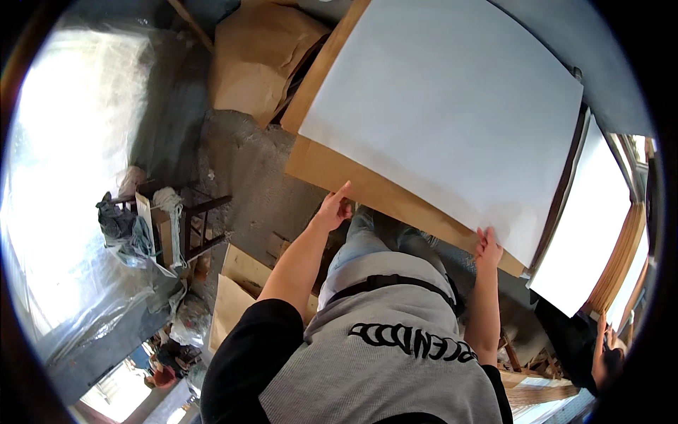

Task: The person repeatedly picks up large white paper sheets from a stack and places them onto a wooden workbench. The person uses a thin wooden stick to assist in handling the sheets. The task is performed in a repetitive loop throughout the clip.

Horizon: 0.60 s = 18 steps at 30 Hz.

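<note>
A large white sheet (452, 106) lies over a brown cardboard sheet (395, 194), whose near strip and left side show beyond the white. At the cardboard's near left edge is my left hand (335, 210), one digit laid over the brown strip and the other fingers curled at the rim. My right hand (489, 253) is closed at the near right, its bent fingertips on the white sheet's near edge above the brown strip. What lies under the sheets by my fingers is hidden.
Brown paper (265, 56) covers something at the far left. Left of me stands a dark metal frame (205, 226) with bags on it, near cardboard pieces (233, 304). More white sheets (586, 233) and a brown stack (618, 261) are at right, near another person's hand (602, 353).
</note>
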Available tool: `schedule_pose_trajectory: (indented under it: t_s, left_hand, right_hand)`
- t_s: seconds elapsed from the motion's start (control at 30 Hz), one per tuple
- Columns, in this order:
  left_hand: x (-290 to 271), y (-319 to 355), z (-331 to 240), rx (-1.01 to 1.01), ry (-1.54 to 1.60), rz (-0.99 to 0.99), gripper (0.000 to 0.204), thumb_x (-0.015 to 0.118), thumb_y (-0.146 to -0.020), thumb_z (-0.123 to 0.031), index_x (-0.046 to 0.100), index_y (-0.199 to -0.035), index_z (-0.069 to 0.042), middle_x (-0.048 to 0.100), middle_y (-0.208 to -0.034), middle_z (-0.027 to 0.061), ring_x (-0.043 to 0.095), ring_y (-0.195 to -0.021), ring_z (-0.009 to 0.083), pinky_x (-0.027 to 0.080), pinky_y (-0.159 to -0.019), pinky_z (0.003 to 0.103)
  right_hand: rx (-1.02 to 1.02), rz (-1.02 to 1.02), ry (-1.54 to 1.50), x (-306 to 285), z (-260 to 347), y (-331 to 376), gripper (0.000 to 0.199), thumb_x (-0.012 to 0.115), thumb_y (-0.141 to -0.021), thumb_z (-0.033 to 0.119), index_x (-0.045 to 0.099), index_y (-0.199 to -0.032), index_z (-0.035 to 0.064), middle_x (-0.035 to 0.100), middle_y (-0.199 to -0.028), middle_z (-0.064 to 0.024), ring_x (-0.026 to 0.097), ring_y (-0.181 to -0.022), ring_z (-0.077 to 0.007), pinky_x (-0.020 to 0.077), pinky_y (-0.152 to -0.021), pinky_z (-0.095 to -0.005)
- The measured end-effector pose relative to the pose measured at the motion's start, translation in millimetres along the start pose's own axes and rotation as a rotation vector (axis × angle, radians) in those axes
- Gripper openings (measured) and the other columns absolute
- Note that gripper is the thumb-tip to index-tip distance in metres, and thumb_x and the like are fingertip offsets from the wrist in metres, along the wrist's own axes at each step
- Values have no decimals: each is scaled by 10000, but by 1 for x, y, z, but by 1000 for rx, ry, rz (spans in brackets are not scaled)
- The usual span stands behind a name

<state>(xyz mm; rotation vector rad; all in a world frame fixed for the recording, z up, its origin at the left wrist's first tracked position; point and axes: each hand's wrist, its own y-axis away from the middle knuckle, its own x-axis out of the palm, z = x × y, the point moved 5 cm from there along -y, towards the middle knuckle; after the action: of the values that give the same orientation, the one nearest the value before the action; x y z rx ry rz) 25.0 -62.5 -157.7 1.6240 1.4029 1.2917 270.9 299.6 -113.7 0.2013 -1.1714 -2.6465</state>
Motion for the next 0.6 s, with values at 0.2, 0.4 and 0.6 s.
schedule_pose_trajectory:
  t_s: [0.2,0.4,0.6]
  left_hand:
    - [-31,1,-14,40,80,34,391,643,-744,-409,463,-936,-119,441,-776,-2,415,-482,110,339,-415,254]
    - [-32,-9,-23,83,182,24,395,624,-759,-416,449,-925,-104,417,-679,-7,407,-484,104,330,-424,256]
    - [-32,-17,-37,125,191,-33,398,615,-769,-405,438,-928,-86,405,-636,-9,403,-481,100,349,-436,257]
  right_hand:
    - [-78,-61,130,-78,2,6,126,584,-820,158,533,-838,44,560,-754,-3,623,-757,-119,233,-343,-183]
    - [-64,-69,153,-85,1,11,141,572,-831,176,543,-834,39,572,-782,-7,622,-782,-125,235,-344,-178]
    - [-76,-59,98,-73,3,19,144,562,-837,170,549,-793,34,571,-718,-9,622,-765,-119,239,-341,-180]
